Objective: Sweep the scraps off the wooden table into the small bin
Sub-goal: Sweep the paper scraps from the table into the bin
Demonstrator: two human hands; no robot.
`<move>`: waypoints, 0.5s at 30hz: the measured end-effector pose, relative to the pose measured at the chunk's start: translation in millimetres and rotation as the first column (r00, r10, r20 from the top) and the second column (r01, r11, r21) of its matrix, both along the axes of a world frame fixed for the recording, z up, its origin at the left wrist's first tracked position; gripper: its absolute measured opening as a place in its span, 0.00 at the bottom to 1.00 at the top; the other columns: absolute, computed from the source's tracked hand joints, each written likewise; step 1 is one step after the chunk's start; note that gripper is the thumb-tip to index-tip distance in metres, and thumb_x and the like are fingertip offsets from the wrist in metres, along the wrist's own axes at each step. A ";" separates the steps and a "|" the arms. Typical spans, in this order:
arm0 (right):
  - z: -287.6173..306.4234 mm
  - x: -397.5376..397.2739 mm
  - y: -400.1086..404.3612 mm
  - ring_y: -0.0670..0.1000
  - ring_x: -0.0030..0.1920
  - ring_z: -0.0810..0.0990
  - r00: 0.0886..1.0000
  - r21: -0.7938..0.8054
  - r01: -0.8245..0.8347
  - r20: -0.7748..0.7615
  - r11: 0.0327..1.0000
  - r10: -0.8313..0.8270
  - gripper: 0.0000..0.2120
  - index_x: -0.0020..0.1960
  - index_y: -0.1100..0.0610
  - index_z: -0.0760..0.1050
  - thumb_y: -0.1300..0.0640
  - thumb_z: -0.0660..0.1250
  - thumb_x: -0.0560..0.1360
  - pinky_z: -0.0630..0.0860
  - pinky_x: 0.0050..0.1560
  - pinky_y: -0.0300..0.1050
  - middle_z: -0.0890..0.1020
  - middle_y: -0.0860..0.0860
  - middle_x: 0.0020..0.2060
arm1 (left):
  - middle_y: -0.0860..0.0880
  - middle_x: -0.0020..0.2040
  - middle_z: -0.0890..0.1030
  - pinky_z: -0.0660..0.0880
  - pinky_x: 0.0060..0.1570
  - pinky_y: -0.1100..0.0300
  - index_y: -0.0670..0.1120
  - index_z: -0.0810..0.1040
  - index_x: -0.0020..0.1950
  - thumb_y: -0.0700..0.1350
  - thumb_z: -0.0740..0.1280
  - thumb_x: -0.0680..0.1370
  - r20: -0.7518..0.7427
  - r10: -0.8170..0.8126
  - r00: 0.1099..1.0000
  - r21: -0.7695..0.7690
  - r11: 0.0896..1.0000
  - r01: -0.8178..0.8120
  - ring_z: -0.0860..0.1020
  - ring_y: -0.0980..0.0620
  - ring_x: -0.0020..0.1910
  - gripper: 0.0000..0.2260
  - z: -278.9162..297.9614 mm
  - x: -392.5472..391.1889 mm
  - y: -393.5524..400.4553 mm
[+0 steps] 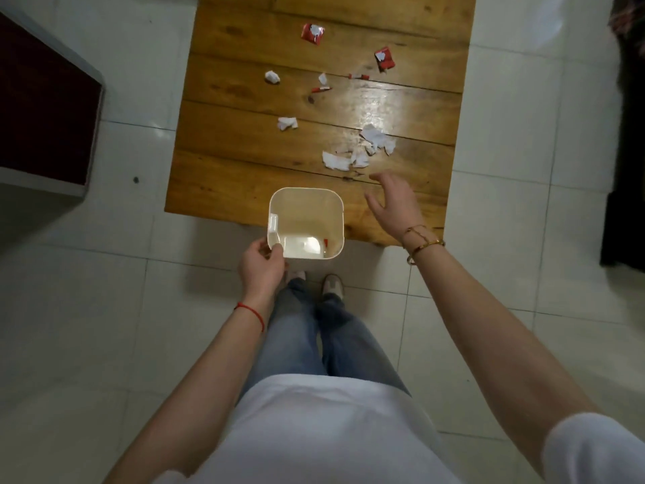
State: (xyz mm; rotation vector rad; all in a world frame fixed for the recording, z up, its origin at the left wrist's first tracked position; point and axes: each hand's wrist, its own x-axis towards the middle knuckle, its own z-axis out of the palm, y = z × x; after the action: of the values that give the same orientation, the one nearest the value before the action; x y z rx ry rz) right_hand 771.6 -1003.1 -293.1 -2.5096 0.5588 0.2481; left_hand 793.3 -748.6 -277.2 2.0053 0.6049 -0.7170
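Note:
A small cream bin (340, 218) is held at the near edge of the wooden table (244, 141), its mouth facing up; a red scrap and some white bits lie inside. My left hand (261, 267) grips the bin's near left rim. Over the table's near right part my right hand (394, 204) hovers with fingers spread, holding nothing, just below a cluster of torn white paper (359, 148). Farther off lie a white crumple (287, 123), another white ball (272, 77), small red-and-white strips (323, 88) and two red wrappers (312, 33) (385, 59).
White tiled floor (104, 309) surrounds the table. A dark red cabinet with a pale frame (45, 110) stands at the left. Dark furniture (628, 134) lines the right edge. My legs and shoes (331, 284) are right at the table's near edge.

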 end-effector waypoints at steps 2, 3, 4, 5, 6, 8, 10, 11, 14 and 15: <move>-8.1 -2.0 0.9 0.55 0.63 0.72 1.000 0.005 -0.006 -0.005 1.000 0.006 0.19 0.67 0.57 0.69 0.52 0.62 0.78 0.69 0.64 0.50 0.76 0.55 0.62 | 0.46 0.49 0.82 0.80 0.52 0.48 0.43 0.78 0.60 0.43 0.63 0.77 0.002 -0.010 1.000 0.011 1.000 0.010 0.82 0.45 0.50 0.13 -7.7 -8.5 0.4; -12.5 -1.8 1.3 0.55 0.64 0.72 1.000 0.007 -0.008 -0.011 1.000 0.008 0.19 0.67 0.57 0.69 0.52 0.61 0.79 0.69 0.65 0.51 0.75 0.55 0.63 | 0.47 0.49 0.82 0.81 0.48 0.52 0.43 0.78 0.60 0.44 0.63 0.77 0.014 -0.037 0.999 0.025 0.999 0.037 0.82 0.47 0.48 0.13 -10.4 -11.7 0.5; -17.1 -0.7 1.6 0.55 0.64 0.71 1.000 0.008 -0.009 -0.018 1.000 0.010 0.19 0.68 0.57 0.69 0.51 0.61 0.79 0.69 0.66 0.51 0.75 0.55 0.63 | 0.48 0.48 0.82 0.79 0.41 0.58 0.44 0.78 0.59 0.45 0.62 0.77 0.034 -0.081 0.996 0.050 0.996 0.079 0.80 0.51 0.44 0.13 -13.4 -14.5 0.9; -21.7 1.1 1.8 0.55 0.65 0.71 1.000 0.009 -0.010 -0.025 1.000 0.010 0.20 0.68 0.57 0.68 0.51 0.61 0.79 0.68 0.66 0.51 0.75 0.55 0.64 | 0.49 0.47 0.81 0.74 0.36 0.63 0.44 0.78 0.59 0.46 0.62 0.78 0.056 -0.130 0.990 0.083 0.989 0.125 0.78 0.55 0.41 0.13 -16.0 -17.0 1.5; -26.1 3.2 1.8 0.55 0.65 0.70 1.000 0.010 -0.011 -0.027 1.000 0.011 0.20 0.68 0.57 0.68 0.52 0.61 0.79 0.68 0.67 0.51 0.74 0.55 0.64 | 0.50 0.46 0.81 0.70 0.34 0.66 0.44 0.78 0.58 0.47 0.62 0.77 0.072 -0.167 0.983 0.109 0.981 0.159 0.77 0.56 0.39 0.12 -19.0 -19.5 2.2; -35.5 8.5 1.1 0.56 0.66 0.70 1.000 0.000 -0.022 -0.016 1.000 0.022 0.20 0.68 0.58 0.68 0.52 0.61 0.79 0.66 0.67 0.51 0.74 0.56 0.64 | 0.51 0.45 0.80 0.68 0.34 0.68 0.45 0.78 0.57 0.46 0.63 0.77 0.088 -0.199 0.976 0.111 0.976 0.189 0.76 0.57 0.39 0.11 -25.6 -23.9 3.8; -46.1 14.4 -0.8 0.56 0.66 0.69 0.999 -0.018 -0.043 -0.010 0.999 0.043 0.20 0.69 0.58 0.68 0.52 0.61 0.79 0.65 0.68 0.50 0.73 0.56 0.65 | 0.53 0.45 0.80 0.68 0.34 0.73 0.47 0.78 0.57 0.46 0.64 0.76 0.101 -0.230 0.968 0.093 0.971 0.221 0.76 0.63 0.39 0.10 -33.3 -27.8 5.5; -51.8 17.5 -1.9 0.56 0.67 0.68 0.999 -0.020 -0.051 -0.011 0.998 0.051 0.21 0.69 0.58 0.67 0.52 0.60 0.79 0.64 0.69 0.51 0.72 0.57 0.66 | 0.54 0.44 0.79 0.67 0.34 0.75 0.47 0.78 0.56 0.45 0.65 0.76 0.102 -0.255 0.961 0.090 0.965 0.247 0.76 0.64 0.40 0.10 -37.9 -29.8 6.7; -70.6 29.6 -7.6 0.57 0.70 0.64 0.996 -0.026 -0.085 -0.009 0.996 0.085 0.22 0.72 0.57 0.64 0.52 0.60 0.79 0.61 0.72 0.53 0.69 0.56 0.70 | 0.53 0.47 0.80 0.70 0.39 0.70 0.47 0.78 0.57 0.46 0.65 0.75 0.078 -0.292 0.953 0.072 0.955 0.287 0.79 0.56 0.45 0.11 -57.2 -34.8 9.7; -77.1 34.3 -9.6 0.57 0.71 0.63 0.995 -0.031 -0.096 -0.013 0.995 0.095 0.23 0.72 0.56 0.63 0.52 0.59 0.79 0.60 0.73 0.53 0.67 0.56 0.71 | 0.53 0.47 0.81 0.71 0.40 0.69 0.47 0.78 0.57 0.46 0.65 0.75 0.065 -0.296 0.953 0.065 0.954 0.292 0.79 0.55 0.46 0.11 -64.4 -36.2 10.5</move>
State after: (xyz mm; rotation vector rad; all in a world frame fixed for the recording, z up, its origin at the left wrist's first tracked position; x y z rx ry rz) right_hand 805.9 -1012.6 -370.2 -2.5707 0.4510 0.2918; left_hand 757.2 -738.1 -341.6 2.1892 0.2861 -0.8048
